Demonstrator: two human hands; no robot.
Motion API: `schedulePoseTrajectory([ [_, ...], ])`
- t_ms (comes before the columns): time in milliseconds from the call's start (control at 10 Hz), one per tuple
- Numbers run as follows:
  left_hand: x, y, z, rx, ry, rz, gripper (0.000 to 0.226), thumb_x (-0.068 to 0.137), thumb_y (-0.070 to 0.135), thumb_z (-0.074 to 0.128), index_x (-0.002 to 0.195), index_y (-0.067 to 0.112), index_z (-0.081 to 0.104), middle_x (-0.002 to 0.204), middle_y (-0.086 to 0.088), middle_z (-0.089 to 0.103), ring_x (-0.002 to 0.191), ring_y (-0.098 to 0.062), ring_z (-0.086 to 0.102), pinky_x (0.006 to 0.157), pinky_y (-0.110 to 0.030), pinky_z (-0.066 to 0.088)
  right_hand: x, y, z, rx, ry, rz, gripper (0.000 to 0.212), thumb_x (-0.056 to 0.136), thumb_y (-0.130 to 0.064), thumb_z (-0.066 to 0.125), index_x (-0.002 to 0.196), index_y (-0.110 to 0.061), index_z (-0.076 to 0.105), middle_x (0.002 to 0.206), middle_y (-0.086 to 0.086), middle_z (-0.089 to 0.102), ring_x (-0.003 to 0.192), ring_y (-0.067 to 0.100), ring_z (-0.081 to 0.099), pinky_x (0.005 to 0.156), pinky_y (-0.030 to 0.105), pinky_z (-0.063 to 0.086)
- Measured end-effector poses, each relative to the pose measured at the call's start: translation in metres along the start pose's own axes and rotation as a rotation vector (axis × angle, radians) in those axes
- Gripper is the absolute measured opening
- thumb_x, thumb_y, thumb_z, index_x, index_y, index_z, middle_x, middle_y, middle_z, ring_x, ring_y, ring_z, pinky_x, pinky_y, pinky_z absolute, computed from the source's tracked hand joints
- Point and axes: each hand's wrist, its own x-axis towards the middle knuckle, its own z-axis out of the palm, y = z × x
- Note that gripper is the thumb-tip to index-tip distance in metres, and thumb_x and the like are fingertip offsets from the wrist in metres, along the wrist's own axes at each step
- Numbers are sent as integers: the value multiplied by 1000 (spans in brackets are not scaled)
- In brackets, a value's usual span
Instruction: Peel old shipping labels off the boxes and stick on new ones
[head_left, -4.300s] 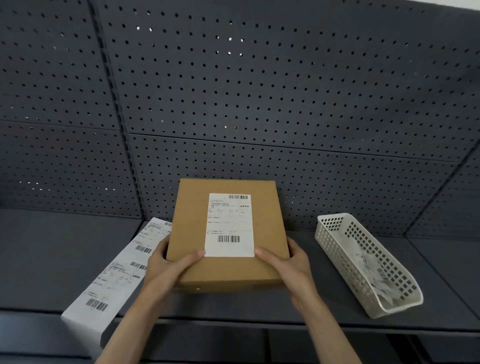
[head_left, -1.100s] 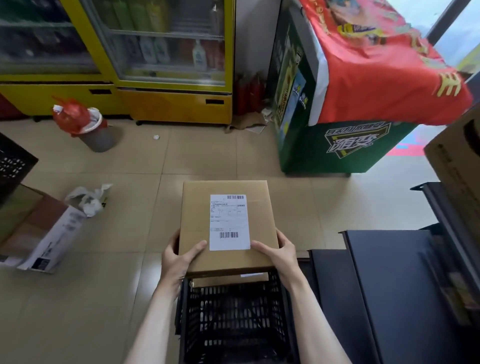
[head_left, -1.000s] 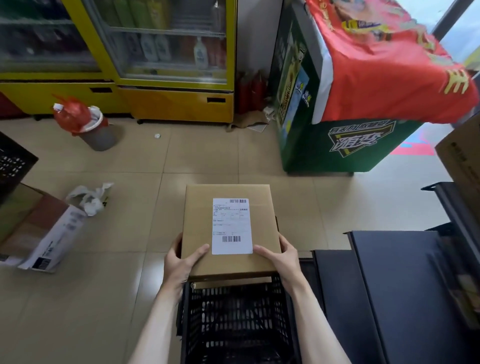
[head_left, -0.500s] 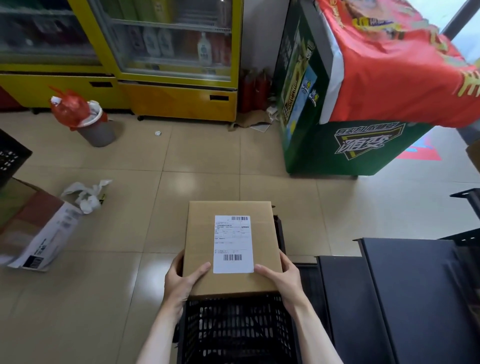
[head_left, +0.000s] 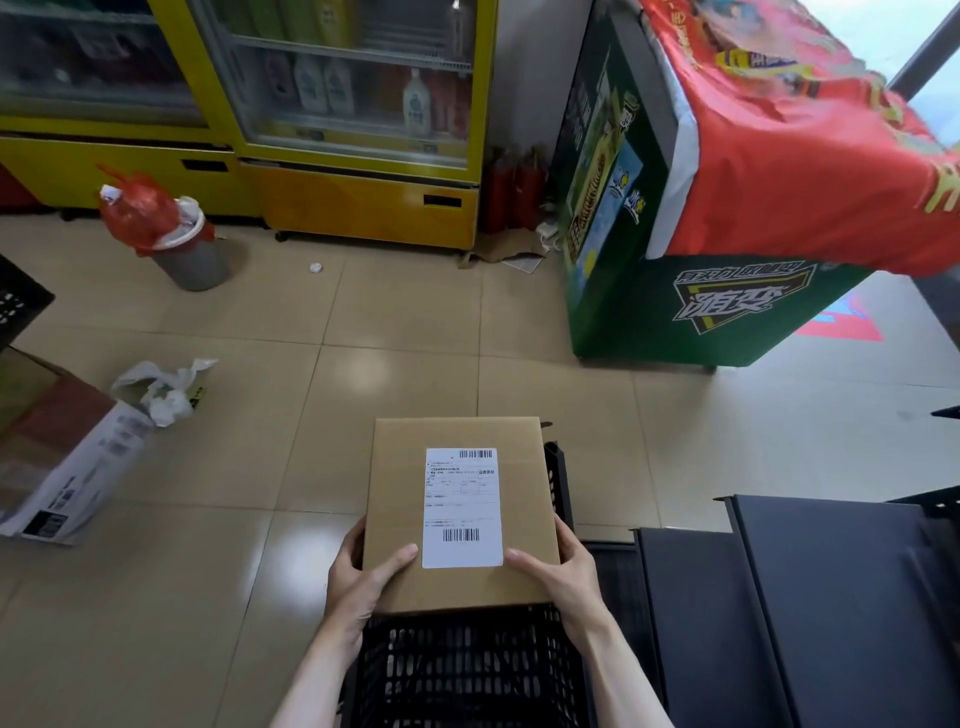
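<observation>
Your left hand (head_left: 363, 577) and right hand (head_left: 563, 574) each grip a near corner of the labelled cardboard box (head_left: 395, 499), flat over the black crate (head_left: 467, 670); white label (head_left: 462, 506) faces up.

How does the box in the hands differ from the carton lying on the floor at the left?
The box is closed, plain brown and held level over the black crate by the left hand and right hand; the carton lies open and tipped on the floor tiles. The box carries a flat white label on top; the carton has a white printed side, and crumpled white wrapping lies at its far end. Both are cardboard.
</observation>
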Motion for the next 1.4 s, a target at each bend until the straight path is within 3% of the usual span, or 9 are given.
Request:
schedulePoseTrajectory([
  [400, 5, -7, 4, 16, 45, 8, 92, 42, 39, 92, 128, 35, 57, 110, 2, 74, 99, -18, 72, 76, -35, 58, 6, 10, -2, 29, 21, 46, 95, 55, -18, 101, 137, -30, 53, 114, -5, 77, 107, 15, 72, 93, 38, 60],
  [600, 7, -6, 2, 52, 32, -14, 92, 43, 39, 94, 128, 36, 57, 112, 0, 74, 101, -21, 72, 86, -45, 59, 3, 4, -4, -16, 20, 59, 86, 57, -15, 99, 128, -33, 55, 108, -10, 77, 103, 11, 73, 81, 28, 60],
  [800, 5, -1, -3, 119, -9, -23, 91, 45, 43, 95, 127, 37, 55, 113, 2, 74, 102, -21, 72, 91, -49, 58, 3, -1, -6, -97, 20, 69, 98, 58, -17, 100, 141, -27, 48, 117, -12, 69, 108, 6, 68, 82, 22, 57],
  [900, 5, 4, -5, 153, -24, -36, 90, 46, 42, 96, 127, 36, 56, 112, 4, 74, 101, -22, 72, 91, -49, 57, 3, -2, -7, -151, 35, 79, 115, 53, -24, 102, 151, -17, 43, 132, -5, 64, 117, 10, 64, 97, 31, 56],
  [1000, 4, 11, -6, 201, -21, -64, 94, 44, 42, 96, 129, 32, 56, 111, 3, 75, 101, -22, 73, 92, -50, 57, -3, -10, -1, -219, 65, 44, 117, 53, -26, 102, 152, -19, 41, 141, -1, 58, 119, 12, 62, 102, 35, 54],
  [1100, 1, 25, -2, 312, -6, -6, 92, 45, 44, 91, 128, 35, 54, 117, 9, 71, 105, -17, 69, 95, -46, 55, -9, -20, 4, -343, 90, -11, 118, 54, -30, 100, 153, -24, 37, 142, -5, 53, 122, 11, 55, 102, 29, 48],
  [1200, -7, 40, 4, 469, 9, 98, 93, 61, 35, 88, 143, 29, 46, 137, 11, 57, 125, -15, 56, 106, -38, 45, -15, -32, 10, -477, 118, -99, 112, 58, -35, 93, 154, -27, 35, 146, -11, 49, 129, 7, 46, 106, 27, 42],
  [1300, -11, 59, 9, 697, 27, 197, 81, 80, 21, 80, 150, 22, 39, 150, 1, 44, 140, -18, 40, 110, -33, 35, -20, -51, 16, -627, 136, -199, 95, 69, -46, 80, 151, -31, 37, 148, -15, 46, 134, 7, 46, 107, 32, 44],
  [1400, -22, 74, 10, 940, 18, 342, 72, 88, 24, 68, 152, 24, 36, 157, 5, 35, 145, -15, 31, 113, -28, 27, -26, -59, 20, -857, 185, -310, 83, 83, -49, 72, 154, -28, 36, 159, -10, 37, 146, 11, 34, 117, 36, 35],
])
